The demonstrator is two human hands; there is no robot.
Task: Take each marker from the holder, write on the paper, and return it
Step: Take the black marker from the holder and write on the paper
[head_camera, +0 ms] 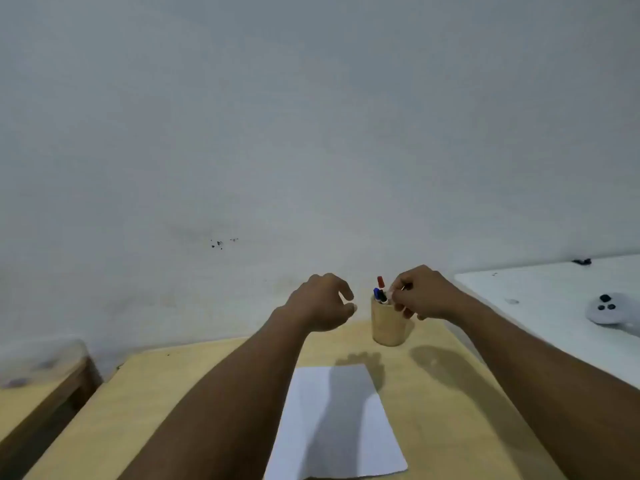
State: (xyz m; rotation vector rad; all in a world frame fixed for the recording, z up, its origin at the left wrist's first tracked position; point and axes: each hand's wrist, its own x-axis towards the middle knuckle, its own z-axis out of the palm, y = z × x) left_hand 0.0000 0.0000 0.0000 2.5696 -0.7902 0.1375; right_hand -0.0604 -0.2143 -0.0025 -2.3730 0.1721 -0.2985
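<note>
Beside the holder [389,323], the left hand [320,304] hovers half-curled and empty, while the right hand [420,294] pinches something at its rim among the markers [380,292], which one unclear.

Gap btwn left hand [323,304] & holder [388,322] is open; right hand [420,294] crowds holder rim. Paper [337,424] flat below wrists, no obstruction.
</note>
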